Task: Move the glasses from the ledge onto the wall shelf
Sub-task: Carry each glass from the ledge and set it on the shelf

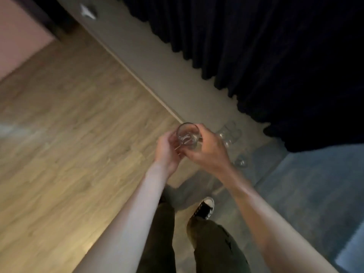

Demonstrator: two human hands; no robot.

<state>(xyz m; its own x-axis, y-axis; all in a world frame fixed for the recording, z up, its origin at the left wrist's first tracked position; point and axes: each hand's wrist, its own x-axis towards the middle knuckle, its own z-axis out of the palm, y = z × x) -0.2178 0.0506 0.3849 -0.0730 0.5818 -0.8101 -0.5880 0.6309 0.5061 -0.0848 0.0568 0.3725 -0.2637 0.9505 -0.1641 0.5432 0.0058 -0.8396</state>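
Note:
A clear drinking glass [187,135] is held in front of me, mouth towards the camera, over the floor next to the ledge. My left hand [167,152] cups it from the left and below. My right hand [209,148] wraps its right side from above. Several more clear glasses [230,134] stand on the grey ledge [177,75] just right of my hands, with one further glass [241,161] nearer to me. They are blurred and faint. The wall shelf is out of sight.
A dark pleated curtain [275,56] hangs over the ledge along the right. Wood-look flooring [69,134] fills the left. My legs in dark trousers and a black sneaker [204,208] are below. A grey-blue surface [315,194] lies at the right.

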